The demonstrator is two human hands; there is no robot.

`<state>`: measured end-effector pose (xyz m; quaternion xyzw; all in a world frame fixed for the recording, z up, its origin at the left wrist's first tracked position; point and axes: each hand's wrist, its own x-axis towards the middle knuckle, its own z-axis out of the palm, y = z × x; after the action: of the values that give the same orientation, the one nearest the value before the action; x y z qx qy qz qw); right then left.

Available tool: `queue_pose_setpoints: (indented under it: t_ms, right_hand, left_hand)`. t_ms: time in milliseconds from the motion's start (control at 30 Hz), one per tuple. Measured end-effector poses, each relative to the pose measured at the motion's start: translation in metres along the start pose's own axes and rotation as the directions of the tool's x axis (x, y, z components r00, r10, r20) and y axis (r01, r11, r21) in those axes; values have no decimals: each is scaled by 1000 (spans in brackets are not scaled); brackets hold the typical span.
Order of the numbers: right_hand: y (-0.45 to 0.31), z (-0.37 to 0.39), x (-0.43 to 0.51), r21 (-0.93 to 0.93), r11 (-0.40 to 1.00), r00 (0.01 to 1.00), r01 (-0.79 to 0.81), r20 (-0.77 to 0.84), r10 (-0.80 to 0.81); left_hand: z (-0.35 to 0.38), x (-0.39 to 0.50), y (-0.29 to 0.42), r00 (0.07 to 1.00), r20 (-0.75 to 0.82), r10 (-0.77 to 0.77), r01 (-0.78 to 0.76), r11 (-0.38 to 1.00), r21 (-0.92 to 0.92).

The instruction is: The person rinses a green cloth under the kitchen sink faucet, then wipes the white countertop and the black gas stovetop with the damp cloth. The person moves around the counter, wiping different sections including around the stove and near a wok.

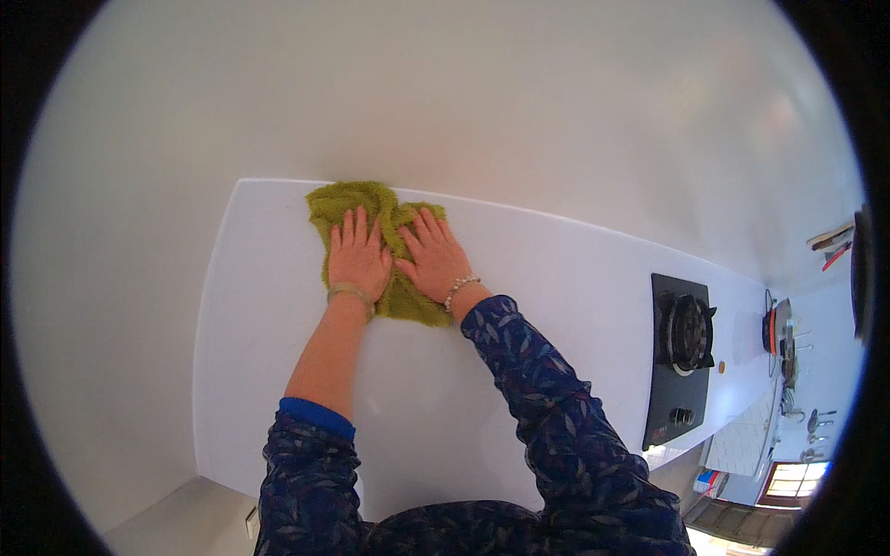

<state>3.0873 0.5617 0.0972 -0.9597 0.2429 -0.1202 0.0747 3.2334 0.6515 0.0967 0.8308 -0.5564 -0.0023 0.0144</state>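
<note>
A green fluffy cloth [417, 302] lies spread and wrinkled on the white countertop [264, 313], its far edge at the foot of the wall. My left hand [359, 254] rests flat on the cloth's left part, palm down, fingers apart and pointing at the wall. Just to its right, my right hand [437, 257] is also laid flat on the cloth, fingers spread. The thumbs are close to each other, with a fold of cloth running between the hands. Neither hand grasps the cloth.
A black gas hob [678, 403] with a burner is set into the counter at right. Farther right are a round pan or lid [783, 326] and hanging utensils [815, 420]. The wall [445, 104] borders the counter's far side, and another wall stands at its left end.
</note>
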Motion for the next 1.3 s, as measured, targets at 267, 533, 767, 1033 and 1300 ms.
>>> queue_pose_setpoints:
  t_ms: [267, 533, 767, 1033, 1300]
  right_hand:
    - [-8, -24, 1, -19, 995, 995, -95, -30, 95]
    - [-63, -53, -65, 116, 992, 998, -42, 51, 36]
    - [-58, -27, -16, 53, 999, 999, -11, -49, 13]
    - [-63, 33, 59, 78, 993, 986, 84, -148, -71]
    - [-64, 71, 76, 41, 992, 983, 116, -149, -109]
  left_hand:
    - [-38, 2, 3, 996, 2, 85, -85, 996, -12]
    - [-64, -105, -6, 993, 51, 110, -105, 991, -79]
    - [-52, -59, -42, 999, -24, 21, -22, 999, -24]
    - [-20, -30, -92, 976, -84, -201, 207, 976, 73]
    - [1, -24, -99, 967, -7, -255, 255, 965, 61]
